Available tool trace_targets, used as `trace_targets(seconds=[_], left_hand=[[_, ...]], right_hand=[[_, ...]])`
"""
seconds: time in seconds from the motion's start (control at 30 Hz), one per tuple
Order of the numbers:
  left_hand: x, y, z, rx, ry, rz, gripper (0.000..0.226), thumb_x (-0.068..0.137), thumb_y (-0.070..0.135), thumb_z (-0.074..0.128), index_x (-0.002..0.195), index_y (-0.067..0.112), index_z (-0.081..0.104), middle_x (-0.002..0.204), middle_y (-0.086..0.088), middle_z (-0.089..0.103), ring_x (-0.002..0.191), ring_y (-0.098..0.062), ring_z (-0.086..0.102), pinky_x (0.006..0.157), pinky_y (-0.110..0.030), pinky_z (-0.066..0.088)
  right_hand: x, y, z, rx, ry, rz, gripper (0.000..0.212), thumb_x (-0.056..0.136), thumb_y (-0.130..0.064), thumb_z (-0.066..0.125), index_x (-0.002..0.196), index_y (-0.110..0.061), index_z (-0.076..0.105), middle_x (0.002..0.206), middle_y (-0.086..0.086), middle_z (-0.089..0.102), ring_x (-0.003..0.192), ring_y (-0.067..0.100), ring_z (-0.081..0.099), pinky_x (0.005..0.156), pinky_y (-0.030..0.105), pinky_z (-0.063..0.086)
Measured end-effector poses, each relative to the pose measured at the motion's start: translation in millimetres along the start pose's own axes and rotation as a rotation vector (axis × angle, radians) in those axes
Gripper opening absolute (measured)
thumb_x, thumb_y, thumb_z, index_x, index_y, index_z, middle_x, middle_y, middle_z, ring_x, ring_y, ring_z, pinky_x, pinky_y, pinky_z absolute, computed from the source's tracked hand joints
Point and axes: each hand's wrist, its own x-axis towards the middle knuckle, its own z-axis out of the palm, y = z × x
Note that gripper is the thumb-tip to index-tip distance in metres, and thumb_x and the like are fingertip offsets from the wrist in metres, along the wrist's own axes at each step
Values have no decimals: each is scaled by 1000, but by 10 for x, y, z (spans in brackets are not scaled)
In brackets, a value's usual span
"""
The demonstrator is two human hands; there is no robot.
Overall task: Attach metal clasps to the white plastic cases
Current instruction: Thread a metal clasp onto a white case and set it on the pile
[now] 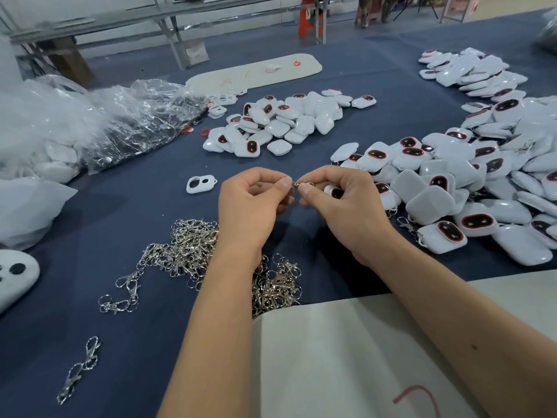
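We see one white plastic case [333,191] with a dark, red-rimmed oval window held up mid-scene, a small metal clasp [301,184] at its left edge. Loose silver clasps [193,251] lie tangled in a near-left heap on the tabletop [150,206]. White cases sit piled at far centre [286,122], and a larger pile [482,188] spreads along the right.
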Motion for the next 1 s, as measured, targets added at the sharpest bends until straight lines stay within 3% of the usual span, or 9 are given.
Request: trace_targets(seconds=[0.07,0.17,0.33,0.43,0.57,0.77,1.0], left_hand=[[1,0,-4,-11,23,-18,5,89,9,77,84,10,76,76,-9,73,70,-17,70,66,-25,56],[1,-4,-13,-25,36,-62,8,86,11,80,81,12,75,70,-3,69,66,-14,65,65,-25,55],[2,7,-11,-48,11,-107,12,86,14,80,77,15,72,68,2,65,63,-11,60,63,-25,51],[0,12,2,-71,3,-105,10,87,14,80,79,15,73,68,2,65,63,-11,59,63,-25,51],[-20,16,25,-127,-58,-112,4,90,8,75,87,7,76,71,-4,69,65,-14,60,68,-25,54],[-28,21,26,-164,-109,-106,7,93,2,70,91,4,77,79,-11,74,71,-16,67,70,-22,58],[-22,15,-40,-84,-152,-66,11,95,4,68,90,7,77,77,-7,75,69,-14,68,67,-21,58]], right_hand=[[0,5,3,-9,10,3,12,94,-19,72,87,-26,78,73,-7,74,72,16,68,70,21,53],[-2,11,2,0,25,17,10,94,-20,72,88,-26,77,74,-6,74,77,18,70,73,24,55],[6,49,-20,0,150,38,18,94,-22,73,109,-32,69,79,-12,69,69,1,53,69,19,42],[-6,10,-12,-35,111,-22,14,95,-19,72,103,-30,74,80,-11,69,73,4,58,71,21,45],[-11,-9,9,-57,18,-77,11,95,-15,72,96,-23,79,87,-8,77,89,9,71,86,26,55],[0,17,-9,7,38,-57,14,94,-11,72,91,-22,79,84,-15,77,84,1,70,80,13,49],[1,14,-13,17,-11,-56,17,95,-10,70,86,-22,77,81,-10,75,79,1,65,78,15,49]])
